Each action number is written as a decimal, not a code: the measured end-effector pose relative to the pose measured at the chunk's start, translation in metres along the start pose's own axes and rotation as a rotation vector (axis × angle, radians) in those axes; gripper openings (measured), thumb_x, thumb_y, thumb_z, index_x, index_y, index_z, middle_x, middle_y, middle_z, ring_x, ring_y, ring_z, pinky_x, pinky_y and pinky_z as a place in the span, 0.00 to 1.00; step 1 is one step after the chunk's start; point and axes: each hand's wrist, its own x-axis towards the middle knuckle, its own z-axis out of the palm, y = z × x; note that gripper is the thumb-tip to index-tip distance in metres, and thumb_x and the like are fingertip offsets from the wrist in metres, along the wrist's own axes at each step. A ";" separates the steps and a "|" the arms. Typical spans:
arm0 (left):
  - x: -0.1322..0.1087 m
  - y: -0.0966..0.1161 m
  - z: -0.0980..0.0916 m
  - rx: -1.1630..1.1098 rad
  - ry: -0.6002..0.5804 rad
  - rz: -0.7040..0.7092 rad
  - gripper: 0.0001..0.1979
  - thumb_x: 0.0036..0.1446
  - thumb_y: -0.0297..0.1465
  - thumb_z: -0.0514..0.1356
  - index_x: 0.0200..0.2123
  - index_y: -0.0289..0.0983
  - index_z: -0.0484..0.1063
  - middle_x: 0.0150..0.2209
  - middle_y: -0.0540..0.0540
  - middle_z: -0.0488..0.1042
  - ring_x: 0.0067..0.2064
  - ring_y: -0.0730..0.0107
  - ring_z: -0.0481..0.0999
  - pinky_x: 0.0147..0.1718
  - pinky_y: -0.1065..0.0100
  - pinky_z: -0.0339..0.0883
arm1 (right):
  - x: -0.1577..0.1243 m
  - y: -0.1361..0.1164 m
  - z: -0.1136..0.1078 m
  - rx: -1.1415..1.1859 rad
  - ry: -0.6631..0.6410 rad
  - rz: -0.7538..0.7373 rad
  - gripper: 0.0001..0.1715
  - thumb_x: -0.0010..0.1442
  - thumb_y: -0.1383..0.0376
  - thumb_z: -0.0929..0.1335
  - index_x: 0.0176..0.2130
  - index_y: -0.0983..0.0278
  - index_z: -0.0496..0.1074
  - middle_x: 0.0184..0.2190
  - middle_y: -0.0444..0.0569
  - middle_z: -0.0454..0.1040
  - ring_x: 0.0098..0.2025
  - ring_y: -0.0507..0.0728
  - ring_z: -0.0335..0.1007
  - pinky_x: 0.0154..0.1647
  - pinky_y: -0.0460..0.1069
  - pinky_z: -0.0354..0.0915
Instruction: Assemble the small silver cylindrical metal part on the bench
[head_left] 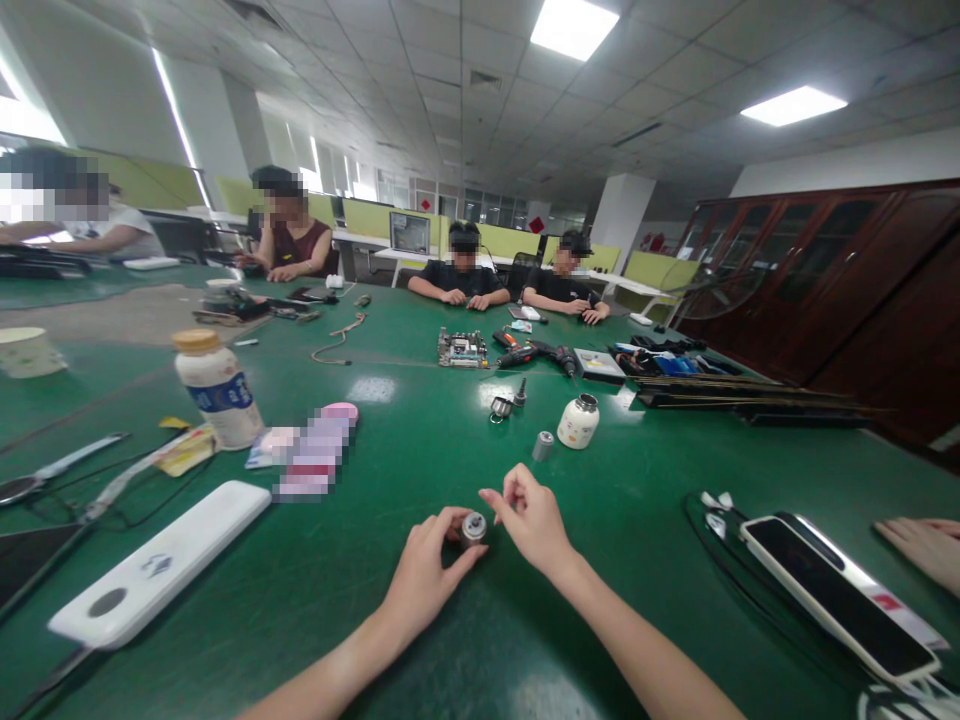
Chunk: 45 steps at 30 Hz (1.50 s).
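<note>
A round metal part [474, 528] sat snug in the left hand [427, 565]!
There it was, short and silvery, dark marks on its top face, pinched between the left thumb and fingers, low at the near side of the green table [360, 620]; the right hand [534, 520] curled loosely just beside it, and whether that one gripped anything, I couldn't tell! Beyond stood a white jar [578, 424], lidless, its inside hidden, and leftward a capped bottle [221, 392], contents hidden too!
</note>
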 end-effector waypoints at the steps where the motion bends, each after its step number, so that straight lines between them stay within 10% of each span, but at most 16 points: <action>1: 0.000 0.000 0.000 -0.001 -0.001 0.002 0.15 0.54 0.37 0.65 0.45 0.43 0.73 0.39 0.48 0.79 0.39 0.61 0.77 0.42 0.60 0.68 | 0.001 -0.001 -0.001 0.019 -0.005 0.000 0.19 0.61 0.51 0.69 0.28 0.60 0.61 0.20 0.41 0.72 0.17 0.50 0.58 0.20 0.45 0.50; 12: 0.001 0.000 0.000 -0.008 -0.023 -0.011 0.14 0.55 0.37 0.64 0.45 0.43 0.73 0.39 0.48 0.79 0.40 0.61 0.77 0.42 0.60 0.68 | 0.000 -0.008 -0.003 0.125 -0.243 0.014 0.14 0.53 0.68 0.72 0.25 0.61 0.63 0.30 0.42 0.81 0.17 0.47 0.46 0.18 0.44 0.44; 21: 0.000 -0.003 0.002 -0.004 -0.005 -0.008 0.14 0.55 0.36 0.65 0.45 0.43 0.72 0.40 0.49 0.79 0.40 0.61 0.76 0.42 0.61 0.67 | 0.015 0.025 -0.005 0.113 -0.025 0.065 0.18 0.54 0.62 0.73 0.24 0.60 0.60 0.33 0.46 0.82 0.21 0.51 0.65 0.22 0.46 0.53; 29: 0.000 -0.003 0.002 0.002 0.001 -0.005 0.14 0.55 0.36 0.65 0.45 0.43 0.72 0.39 0.49 0.79 0.40 0.62 0.76 0.42 0.61 0.67 | 0.013 0.064 0.002 -0.077 -0.191 0.087 0.10 0.55 0.64 0.71 0.26 0.60 0.67 0.32 0.46 0.81 0.36 0.58 0.78 0.36 0.49 0.65; 37: -0.001 -0.001 0.000 -0.001 -0.007 -0.012 0.14 0.54 0.36 0.65 0.45 0.43 0.72 0.39 0.49 0.79 0.39 0.61 0.76 0.42 0.61 0.67 | 0.013 0.024 -0.004 0.112 -0.121 0.075 0.18 0.55 0.61 0.72 0.22 0.62 0.62 0.34 0.48 0.82 0.19 0.48 0.59 0.20 0.44 0.50; 45: 0.001 -0.002 0.002 -0.003 -0.006 0.004 0.15 0.54 0.37 0.65 0.45 0.43 0.73 0.40 0.48 0.79 0.40 0.61 0.78 0.41 0.61 0.68 | 0.001 -0.005 -0.003 0.127 -0.235 0.004 0.16 0.55 0.67 0.72 0.21 0.63 0.65 0.32 0.44 0.82 0.21 0.48 0.56 0.24 0.44 0.52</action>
